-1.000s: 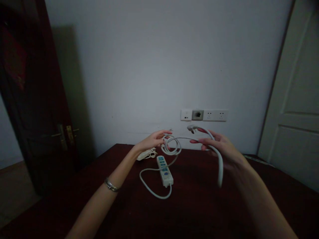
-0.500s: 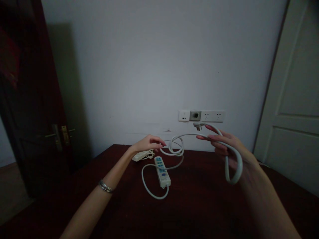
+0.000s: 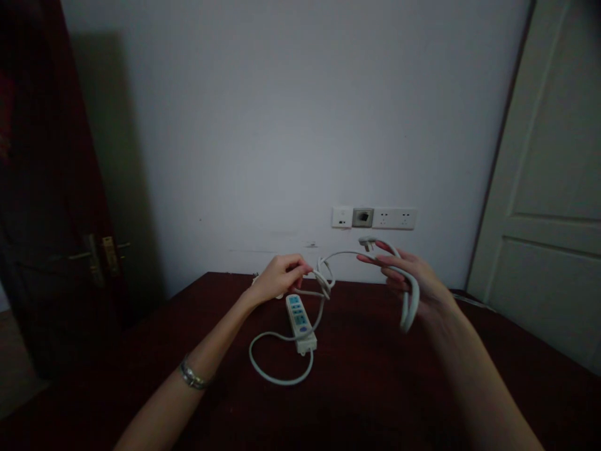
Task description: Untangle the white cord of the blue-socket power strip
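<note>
A white power strip (image 3: 300,322) with blue sockets lies on the dark red table. Its white cord (image 3: 280,382) curves out from the near end, crosses over the strip and rises into a tangle of loops between my hands. My left hand (image 3: 284,277) pinches the cord at the left of these loops. My right hand (image 3: 410,275) holds the plug end of the same cord, a bent length hanging below the fingers. The plug (image 3: 367,243) points out past the fingertips, pins downward. Behind my left hand, another white object is mostly hidden.
Wall sockets (image 3: 393,218) and switch plates sit on the pale wall just above the table's back edge. A dark red door (image 3: 42,207) with a metal handle is at the left. A pale panelled door (image 3: 544,207) stands at the right.
My left hand has closed on the cord and lifted it slightly, drawing the loops tighter. The loop hanging from my right hand has swung narrower. The view has shifted a little.
</note>
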`<state>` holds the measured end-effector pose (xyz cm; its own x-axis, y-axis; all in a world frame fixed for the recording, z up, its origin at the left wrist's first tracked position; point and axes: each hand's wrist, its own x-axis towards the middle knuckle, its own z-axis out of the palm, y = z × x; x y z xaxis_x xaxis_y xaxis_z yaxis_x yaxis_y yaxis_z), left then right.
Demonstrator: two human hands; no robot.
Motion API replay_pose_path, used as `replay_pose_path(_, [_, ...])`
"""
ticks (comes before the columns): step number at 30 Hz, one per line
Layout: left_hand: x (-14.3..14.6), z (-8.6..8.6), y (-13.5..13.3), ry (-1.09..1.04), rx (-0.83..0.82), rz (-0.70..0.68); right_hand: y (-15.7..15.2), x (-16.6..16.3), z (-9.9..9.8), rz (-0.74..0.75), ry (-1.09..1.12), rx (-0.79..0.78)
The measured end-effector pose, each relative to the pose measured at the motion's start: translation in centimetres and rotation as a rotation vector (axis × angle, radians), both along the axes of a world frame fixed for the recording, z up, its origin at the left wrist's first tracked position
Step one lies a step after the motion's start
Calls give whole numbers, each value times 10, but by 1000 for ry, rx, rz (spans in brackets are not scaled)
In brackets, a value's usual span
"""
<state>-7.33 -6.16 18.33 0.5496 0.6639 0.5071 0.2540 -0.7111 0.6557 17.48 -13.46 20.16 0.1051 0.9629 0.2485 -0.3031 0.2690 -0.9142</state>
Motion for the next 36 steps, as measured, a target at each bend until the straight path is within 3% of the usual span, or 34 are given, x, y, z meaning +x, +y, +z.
replay_pose_path(8, [20, 3, 5, -382, -176, -59, 15, 12, -12, 23, -157, 24])
replay_pose_path(14, [28, -2, 5, -579, -263, -186, 22, 26, -16, -295, -238, 45])
replay_pose_path(18, [28, -4, 9, -695, -271, -265, 12, 35, -9, -384, -158, 136])
replay_pose_path(21, [27, -5, 14, -678, -257, -221, -1, 40, -1, -419, -90, 238])
replay_pose_path(25, [22, -7, 18, -577, -240, -274, -17, 46, 7, -475, -40, 324])
replay_pose_path(31, [22, -10, 18, -404, -449, -260, -22, 42, 12, -343, 46, 298])
replay_pose_path(36, [26, -17, 26, -369, -488, -111, -15, 33, 9, -315, 50, 266])
